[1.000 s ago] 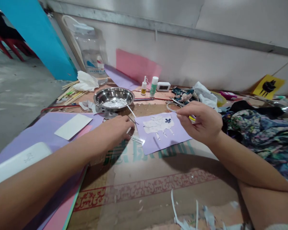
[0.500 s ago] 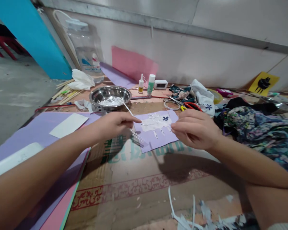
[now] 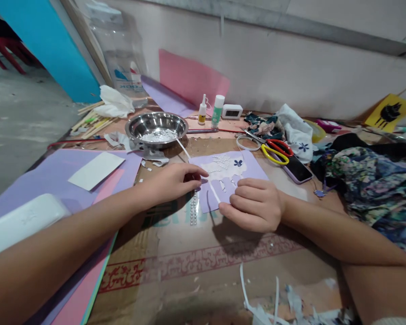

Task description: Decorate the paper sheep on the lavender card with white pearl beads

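In the head view, a purple card [image 3: 257, 169] is laid on the tabletop [image 3: 182, 284], beyond its middle towards the far edge. A thin white strip [image 3: 214, 192] is pinched in the grip of the right hand [image 3: 255, 206] and slanted over the card's near part. The left hand [image 3: 172, 183] is held at the card's left side, its index fingertip placed over the card; whether its grip is clenched on the bead strip [image 3: 194, 210] seen below it cannot be told. Towards the far edge are set a metal bowl [image 3: 155, 119], a glue stick [image 3: 218, 112] and scissors [image 3: 268, 143]. Along the left edge, purple sheets [image 3: 37, 171] are spread.
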Tool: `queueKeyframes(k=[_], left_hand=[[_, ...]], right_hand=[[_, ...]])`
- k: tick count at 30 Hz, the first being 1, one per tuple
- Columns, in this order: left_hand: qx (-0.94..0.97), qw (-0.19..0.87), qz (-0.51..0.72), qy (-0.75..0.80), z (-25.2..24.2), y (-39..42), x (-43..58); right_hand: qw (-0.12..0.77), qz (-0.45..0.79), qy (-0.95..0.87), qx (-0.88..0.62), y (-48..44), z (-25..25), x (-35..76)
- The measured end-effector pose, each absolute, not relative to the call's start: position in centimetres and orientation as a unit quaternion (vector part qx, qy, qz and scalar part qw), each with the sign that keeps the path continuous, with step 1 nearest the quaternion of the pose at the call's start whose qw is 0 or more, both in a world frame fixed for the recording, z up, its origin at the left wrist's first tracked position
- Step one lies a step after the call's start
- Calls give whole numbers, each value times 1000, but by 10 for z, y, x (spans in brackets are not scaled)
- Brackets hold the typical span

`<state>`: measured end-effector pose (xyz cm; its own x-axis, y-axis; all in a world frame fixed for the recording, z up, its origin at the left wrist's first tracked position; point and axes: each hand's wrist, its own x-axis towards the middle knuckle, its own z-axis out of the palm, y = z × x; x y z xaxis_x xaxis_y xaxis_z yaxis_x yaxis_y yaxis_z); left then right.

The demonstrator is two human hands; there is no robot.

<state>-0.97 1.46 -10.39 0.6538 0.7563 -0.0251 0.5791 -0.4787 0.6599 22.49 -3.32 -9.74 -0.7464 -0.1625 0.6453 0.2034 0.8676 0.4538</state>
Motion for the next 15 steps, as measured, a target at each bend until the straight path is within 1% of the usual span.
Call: queueKeyframes(k=[6,11,15], left_hand=[[908,245,40,338,-99,13,-17],[907,220,68,352,-107,5,-10],[895,254,102,352,-111,4,-7]], right_hand=[[328,-270,-905,-11,-34,-103,225],[327,-278,-903,17,-35,-106,225],[338,-272,-900,29,-36,-108,225]])
